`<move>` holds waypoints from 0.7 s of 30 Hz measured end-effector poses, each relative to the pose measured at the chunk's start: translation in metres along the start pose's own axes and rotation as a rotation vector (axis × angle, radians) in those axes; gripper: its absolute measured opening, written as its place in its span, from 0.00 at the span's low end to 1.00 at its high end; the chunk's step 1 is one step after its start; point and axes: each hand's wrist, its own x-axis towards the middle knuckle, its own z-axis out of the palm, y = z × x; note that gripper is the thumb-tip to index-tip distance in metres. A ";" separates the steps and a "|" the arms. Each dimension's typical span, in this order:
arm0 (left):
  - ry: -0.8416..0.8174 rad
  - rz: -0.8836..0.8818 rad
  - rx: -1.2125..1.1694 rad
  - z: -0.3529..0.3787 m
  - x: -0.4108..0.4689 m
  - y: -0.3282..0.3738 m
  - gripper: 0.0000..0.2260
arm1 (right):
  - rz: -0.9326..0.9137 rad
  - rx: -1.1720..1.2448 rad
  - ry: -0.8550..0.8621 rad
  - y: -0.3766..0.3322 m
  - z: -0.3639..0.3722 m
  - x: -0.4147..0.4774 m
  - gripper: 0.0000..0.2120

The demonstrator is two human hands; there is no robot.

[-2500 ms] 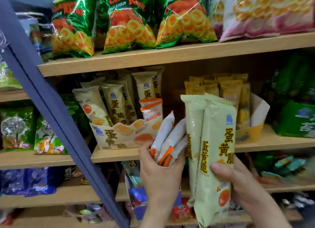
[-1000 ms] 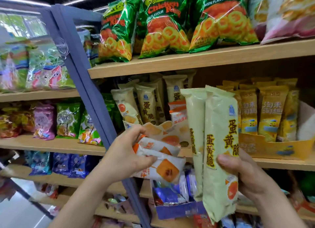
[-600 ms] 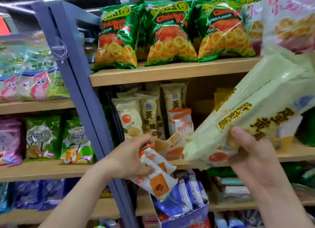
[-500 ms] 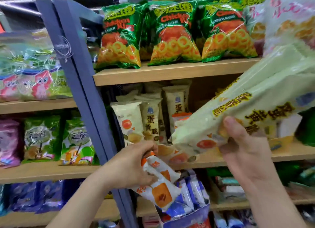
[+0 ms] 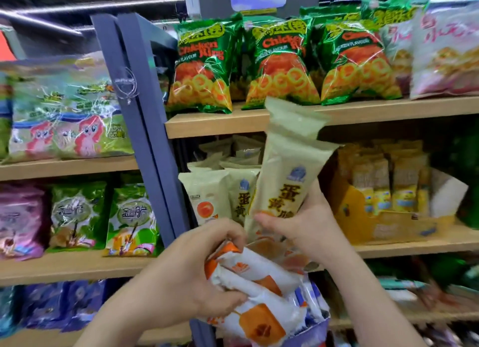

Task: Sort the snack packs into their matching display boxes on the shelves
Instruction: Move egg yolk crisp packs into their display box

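The right hand [image 5: 308, 227] is gripping a cream snack pack [image 5: 287, 170] upright, fingers [image 5: 315, 192] clamped round its lower half, before matching packs [image 5: 207, 199] on the middle shelf [image 5: 414, 245]. The left hand [image 5: 191, 276] is clutching orange-and-white packs [image 5: 259, 297] in curled fingers.

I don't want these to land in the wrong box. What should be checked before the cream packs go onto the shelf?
1. Right hand grips the cream packs: ok.
2. Shelved packs behind them bear the same print: ok.
3. Room in that display box: cannot tell, the hands hide most of it.
4. Left hand holds the white-and-orange packs securely: ok.
5. Way in free of the left hand: not ok, it sits just under the right hand, in front of the box.
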 end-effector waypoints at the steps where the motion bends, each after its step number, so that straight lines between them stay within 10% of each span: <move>1: 0.002 -0.012 -0.010 -0.003 0.002 0.004 0.21 | 0.006 -0.058 -0.051 0.000 -0.002 0.000 0.42; 9: -0.087 -0.009 -0.006 -0.013 0.017 0.025 0.22 | 0.164 -0.812 -0.471 -0.006 -0.014 0.019 0.36; 13: -0.137 -0.029 -0.055 -0.018 0.027 0.045 0.44 | 0.201 -0.992 -0.618 -0.012 -0.014 0.028 0.35; 21: -0.232 -0.200 -0.022 -0.024 0.048 0.039 0.49 | 0.048 -0.332 -0.422 -0.010 -0.078 0.020 0.33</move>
